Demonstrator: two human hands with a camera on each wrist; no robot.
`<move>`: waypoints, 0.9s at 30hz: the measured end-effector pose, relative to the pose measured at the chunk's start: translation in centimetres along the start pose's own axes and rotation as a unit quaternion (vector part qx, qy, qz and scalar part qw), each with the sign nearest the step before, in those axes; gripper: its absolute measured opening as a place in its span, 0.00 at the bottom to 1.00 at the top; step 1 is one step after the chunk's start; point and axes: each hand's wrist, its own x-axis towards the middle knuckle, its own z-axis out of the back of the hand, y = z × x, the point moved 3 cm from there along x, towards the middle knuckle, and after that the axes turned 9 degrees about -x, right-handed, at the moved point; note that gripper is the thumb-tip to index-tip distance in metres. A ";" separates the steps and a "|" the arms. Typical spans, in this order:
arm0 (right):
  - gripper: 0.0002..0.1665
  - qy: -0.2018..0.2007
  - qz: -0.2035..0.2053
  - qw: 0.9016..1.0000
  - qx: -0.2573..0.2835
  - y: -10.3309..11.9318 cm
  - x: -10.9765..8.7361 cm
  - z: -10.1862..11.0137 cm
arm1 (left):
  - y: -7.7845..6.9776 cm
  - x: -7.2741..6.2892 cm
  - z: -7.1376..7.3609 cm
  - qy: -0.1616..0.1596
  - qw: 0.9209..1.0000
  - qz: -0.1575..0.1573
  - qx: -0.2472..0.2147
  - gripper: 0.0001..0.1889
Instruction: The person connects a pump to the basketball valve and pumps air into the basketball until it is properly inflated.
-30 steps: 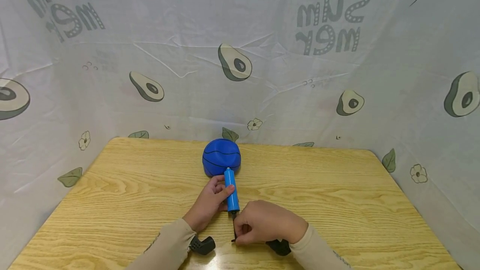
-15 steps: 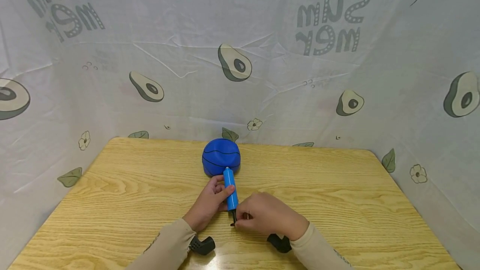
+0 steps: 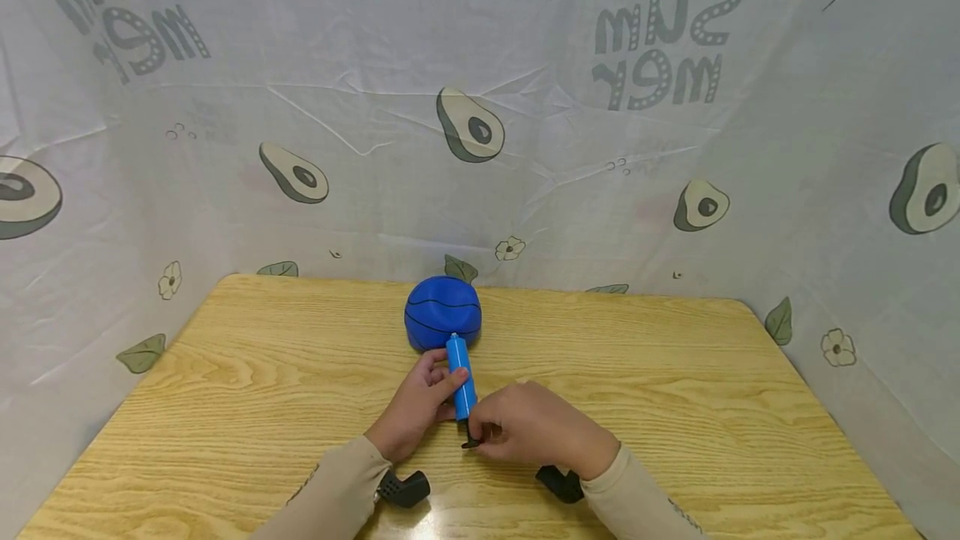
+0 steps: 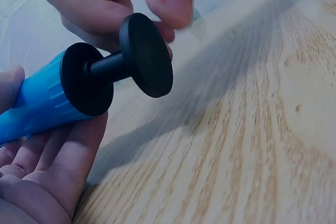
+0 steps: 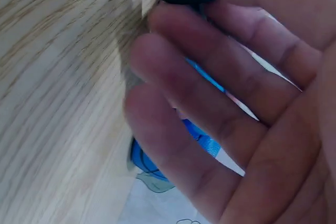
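Note:
A dented blue ball (image 3: 442,312) with black lines rests toward the back of the table. Against its near side points the tip of a light-blue hand pump (image 3: 459,377). My left hand (image 3: 415,407) grips the pump's barrel, thumb on top and fingers beneath, as the left wrist view also shows. At the pump's near end, the black disc handle (image 4: 149,56) stands a short way out on its rod. My right hand (image 3: 536,427) pinches around this handle with thumb and curled fingers (image 5: 184,77). Whether the pump tip enters the ball is too small to tell.
Both hands work above a wood-grain table (image 3: 637,373). Behind it hangs a pale curtain (image 3: 562,190) printed with avocados and leaves. Dark wrist-worn devices (image 3: 405,490) sit under both wrists.
My right hand has moved forward toward the barrel, and the pump's rod shows much shorter than before. The left hand and the ball have stayed nearly still.

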 end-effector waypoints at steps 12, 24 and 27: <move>0.14 0.041 0.015 0.999 0.024 0.0 -0.2 -0.1 | 0.2 0.1 0.1 -0.001 1.000 -0.007 -0.004 0.31; 0.11 0.095 0.041 0.992 0.071 1.0 -0.4 -0.3 | 0.2 0.1 0.2 -0.005 1.000 -0.004 -0.004 0.29; 0.11 0.092 0.038 0.992 0.072 0.9 -0.5 -0.2 | 0.2 0.1 0.2 -0.010 1.000 -0.004 -0.001 0.30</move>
